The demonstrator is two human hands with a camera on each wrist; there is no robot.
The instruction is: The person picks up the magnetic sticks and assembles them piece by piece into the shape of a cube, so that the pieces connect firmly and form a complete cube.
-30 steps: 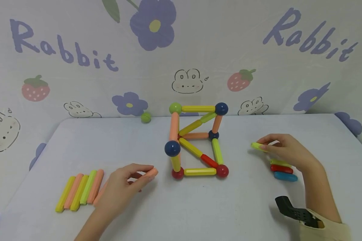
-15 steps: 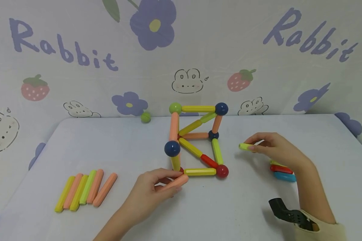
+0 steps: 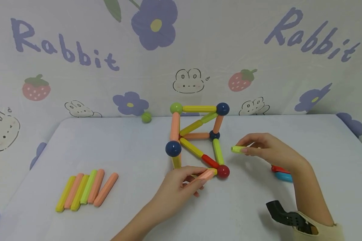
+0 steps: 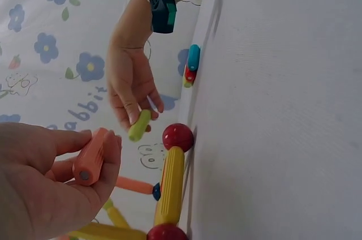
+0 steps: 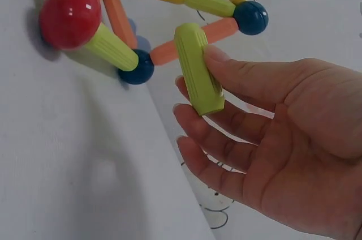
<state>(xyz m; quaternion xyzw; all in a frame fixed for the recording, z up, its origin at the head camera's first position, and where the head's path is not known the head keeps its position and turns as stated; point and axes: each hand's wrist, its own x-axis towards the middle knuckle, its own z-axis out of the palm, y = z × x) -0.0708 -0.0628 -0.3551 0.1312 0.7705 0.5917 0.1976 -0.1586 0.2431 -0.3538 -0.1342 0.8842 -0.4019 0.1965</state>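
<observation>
A frame of magnetic rods and balls [image 3: 199, 108] stands mid-table. My left hand [image 3: 173, 192] pinches a salmon magnetic rod [image 4: 90, 158] between thumb and fingers, just in front of the frame's lower front bar. In the head view this hand hides the front left red ball and most of that yellow bar, close to the front right red ball [image 3: 223, 171]. To the right of the frame, my right hand [image 3: 268, 149] pinches a short lime-green rod [image 5: 198, 73] by its side, one end pointing at the frame. A dark blue ball [image 3: 173, 148] tops the front left post.
Several yellow, salmon and lime rods [image 3: 84, 189] lie in a row at the left. Short red [image 3: 280, 169] and blue [image 3: 284, 176] rods lie at the right, partly behind the right wrist. A green ball [image 3: 146, 117] sits at the back edge.
My left hand has carried the salmon rod rightward from beside the row of rods to the frame's front. My right hand has brought the lime rod leftward, closer to the frame.
</observation>
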